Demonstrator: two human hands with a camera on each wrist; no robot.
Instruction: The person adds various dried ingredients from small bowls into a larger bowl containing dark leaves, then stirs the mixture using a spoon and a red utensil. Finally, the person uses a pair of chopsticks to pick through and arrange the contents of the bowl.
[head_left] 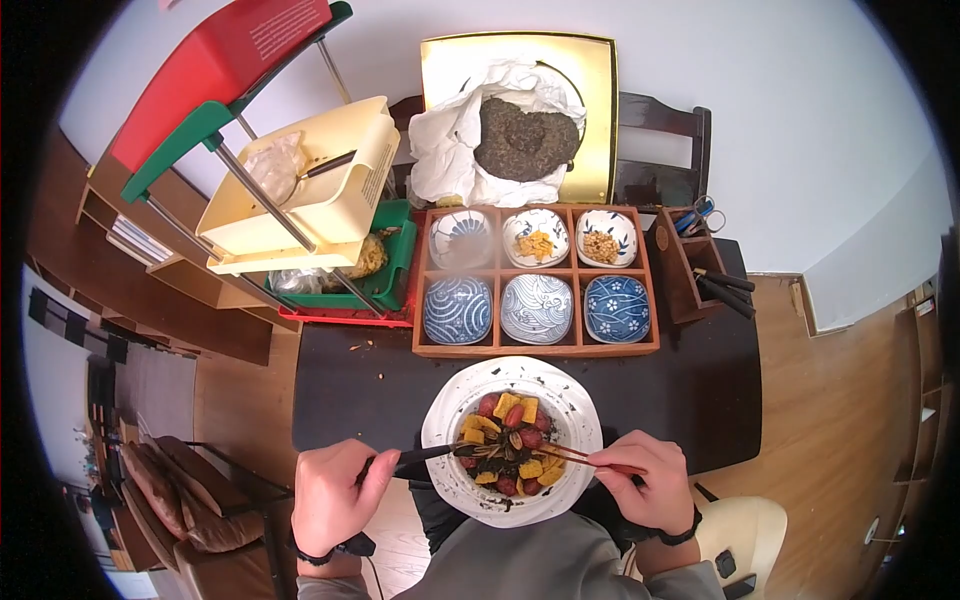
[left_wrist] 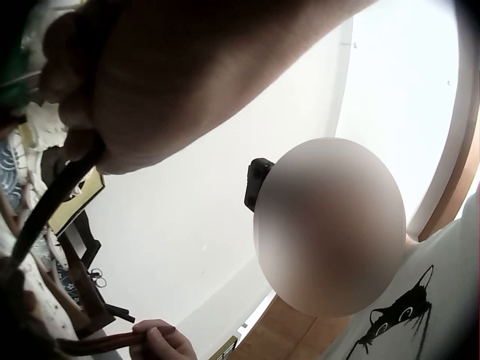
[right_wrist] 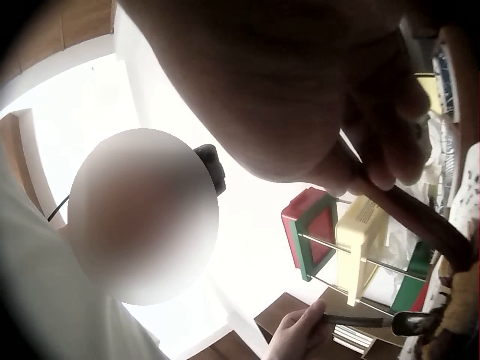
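Observation:
A white wide-rimmed plate [head_left: 440, 400] stands at the front edge of the table. In it lie dark leaf bits, red dates [head_left: 531, 438] and yellow dried pieces [head_left: 507, 407]. My left hand [head_left: 335, 495] grips the black handle of a spoon [head_left: 425, 455], its end among the food at the left of the plate. In the right wrist view the spoon's bowl [right_wrist: 412, 323] shows over the plate. My right hand [head_left: 645, 480] pinches slim reddish-brown wooden tongs [head_left: 570, 455], whose tips reach into the middle of the mix.
Behind the plate, a wooden compartment tray [head_left: 535, 350] holds patterned dishes, two with small yellow and tan bits. A dark pressed cake [head_left: 525, 140] leans in white paper in a gold box [head_left: 600, 120]. A tiered bin rack [head_left: 300, 220] stands left, a wooden tool holder [head_left: 675, 265] right.

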